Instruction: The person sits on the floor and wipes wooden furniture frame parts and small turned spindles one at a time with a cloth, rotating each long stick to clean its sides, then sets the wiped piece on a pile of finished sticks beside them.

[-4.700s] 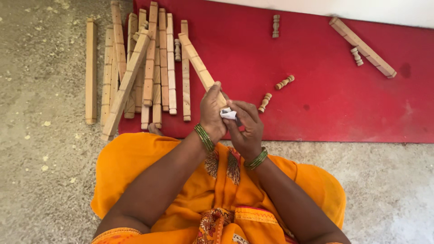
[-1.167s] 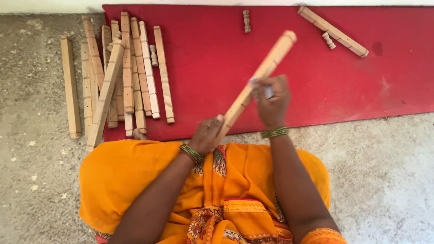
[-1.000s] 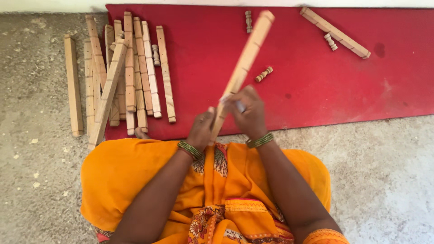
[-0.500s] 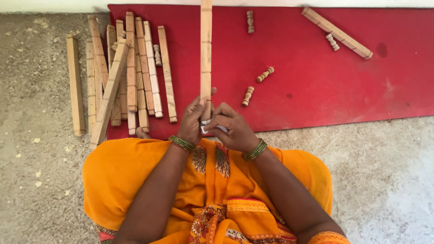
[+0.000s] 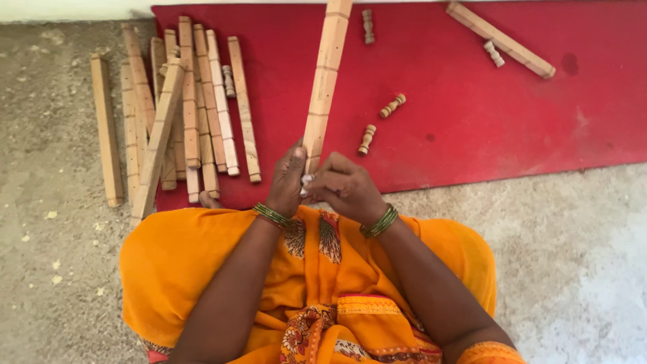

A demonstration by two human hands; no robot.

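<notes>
The left hand (image 5: 288, 180) closes around the near end of a long, pale, square-section wooden stick (image 5: 325, 81), thumb up along its side. The right hand (image 5: 344, 189) curls in just beside it, fingers pinched on a small whitish scrap (image 5: 306, 180) pressed against the stick's lower end; what the scrap is made of cannot be told. From this double grip the stick runs up and slightly right, away from the body, its far end cut off by the top edge of the view. Faint cross-lines mark it at intervals.

Both wrists wear green bangles, and the hands sit above a lap draped in orange cloth (image 5: 202, 269).

Beyond the hands lies a red mat (image 5: 472, 121) on a speckled grey concrete floor (image 5: 54, 222). Two small turned wooden pegs (image 5: 379, 121) rest on the mat just right of the stick, apart from it. To the left, a heap of similar wooden sticks (image 5: 182, 114) lies side by side, partly on the mat, partly on the floor. At the mat's far right corner lies another wooden stick (image 5: 500, 39) on a slant, with a short peg (image 5: 494, 54) beside it, and one more peg (image 5: 367, 25) near the top edge.
</notes>
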